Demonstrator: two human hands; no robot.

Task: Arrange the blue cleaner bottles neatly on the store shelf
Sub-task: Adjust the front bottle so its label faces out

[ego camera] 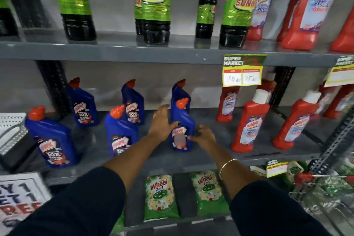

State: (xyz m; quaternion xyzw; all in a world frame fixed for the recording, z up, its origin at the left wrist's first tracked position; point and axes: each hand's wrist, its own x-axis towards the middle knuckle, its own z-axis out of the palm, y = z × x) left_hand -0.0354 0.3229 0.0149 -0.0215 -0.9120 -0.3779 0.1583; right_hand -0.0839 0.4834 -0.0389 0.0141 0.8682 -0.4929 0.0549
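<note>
Several blue cleaner bottles with orange caps stand on the grey middle shelf (210,157) in a front and a back row. The front row holds a left bottle (51,140), a middle bottle (119,132) and a right bottle (182,119). Behind them stand three more (83,105), (133,103), (180,90). My left hand (162,122) lies against the left side of the front right bottle, fingers spread. My right hand (203,136) is at its lower right side, fingers loosely curled, fingertips touching the edge. Neither hand wraps around it. The bottle stands upright.
Red cleaner bottles (249,122) fill the same shelf to the right. Dark bottles with green labels (156,4) stand on the shelf above, behind a yellow price tag (242,76). Green detergent packs (161,197) lie below. A white perforated rack (11,130) is at far left.
</note>
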